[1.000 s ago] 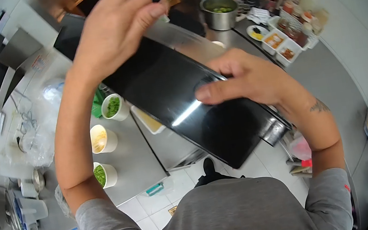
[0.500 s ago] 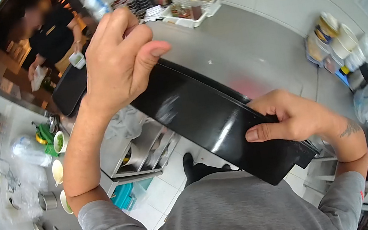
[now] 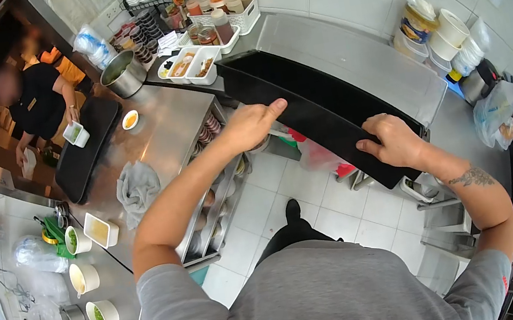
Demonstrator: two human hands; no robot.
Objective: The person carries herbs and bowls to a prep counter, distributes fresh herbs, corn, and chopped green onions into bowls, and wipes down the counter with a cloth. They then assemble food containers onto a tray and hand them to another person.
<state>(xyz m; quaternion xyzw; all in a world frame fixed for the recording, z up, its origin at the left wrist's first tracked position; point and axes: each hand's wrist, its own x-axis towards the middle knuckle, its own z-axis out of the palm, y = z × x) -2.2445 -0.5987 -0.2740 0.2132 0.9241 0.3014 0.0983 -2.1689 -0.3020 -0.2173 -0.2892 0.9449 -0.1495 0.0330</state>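
Note:
A long black open-topped bin (image 3: 313, 113) lies slantwise before me, its hollow facing up and away. At its near right end, my right hand (image 3: 394, 140) is closed over the front rim, thumb on the outer wall and fingers reaching inside. Lower on the left part of that wall, my left hand (image 3: 255, 124) is closed, its thumb lying along the black surface. Its other fingers are curled and partly hidden at the bin's lower edge.
Behind the bin is a steel counter (image 3: 347, 53). Left stands another steel table with a black tray (image 3: 89, 151), a grey cloth (image 3: 138, 190) and a metal pot (image 3: 123, 74). White food tubs (image 3: 204, 63) sit by bottles. A person (image 3: 43, 104) holds a small container beyond.
The bin has turned from showing its broad outer face to having its hollow up, and sits farther from my body. My left hand has come down from above it to its front wall.

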